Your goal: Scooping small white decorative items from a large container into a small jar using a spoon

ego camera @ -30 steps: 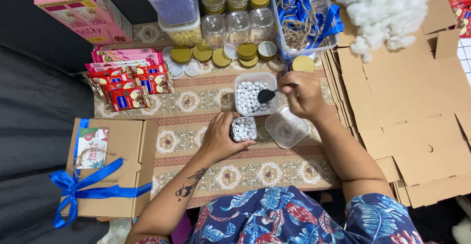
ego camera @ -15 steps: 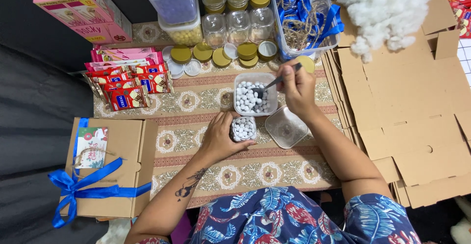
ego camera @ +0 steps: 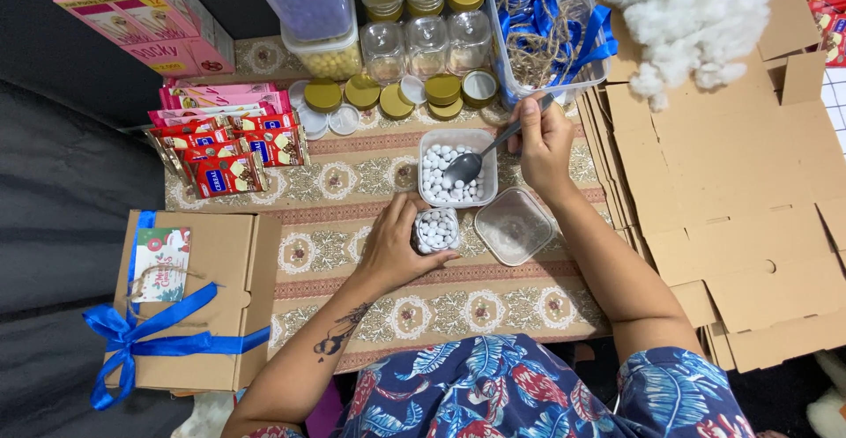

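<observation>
My left hand [ego camera: 392, 244] grips a small glass jar [ego camera: 436, 230] that is nearly full of white round candies. My right hand [ego camera: 542, 143] holds a metal spoon [ego camera: 476, 160] by the handle. The spoon's bowl lies in a square clear tub [ego camera: 456, 167] of the same white candies, just behind the jar. The tub's clear lid [ego camera: 514, 226] lies to the right of the jar, under my right wrist.
Empty glass jars [ego camera: 427, 46] and gold lids [ego camera: 392, 99] stand behind the tub. A bin of blue ribbon and twine [ego camera: 551, 24], white stuffing [ego camera: 692, 15], flat cardboard boxes [ego camera: 740, 209], red snack packets [ego camera: 225, 143] and a ribboned cardboard box [ego camera: 189, 301] surround the mat.
My right hand has turned and drawn back to the right, and the spoon has dipped into the tub of candies. The left hand has stayed on the jar.
</observation>
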